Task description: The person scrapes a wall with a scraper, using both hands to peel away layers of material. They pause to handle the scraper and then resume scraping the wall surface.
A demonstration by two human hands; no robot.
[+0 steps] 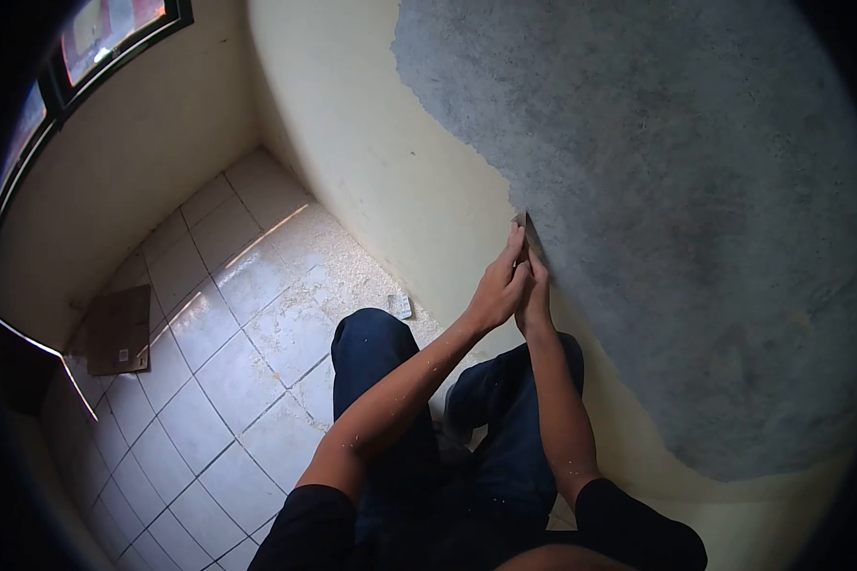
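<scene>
1 blade [522, 219], gripped by our left hand [497, 291] and right hand [537, 297], projecting ahead; seemed light, stiff, best held rearward.

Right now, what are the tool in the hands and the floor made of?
The tool: maybe metal, since its thin tip looks grey and smooth, but little shows. The floor: probably glazed ceramic tile, pale glossy squares with dark joints.

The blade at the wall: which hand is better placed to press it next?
Left, probably. The left hand has its fingertips higher, close to the tip of the blade at the grey patch. The right hand sits lower beside it, its exact grip hidden.
</scene>
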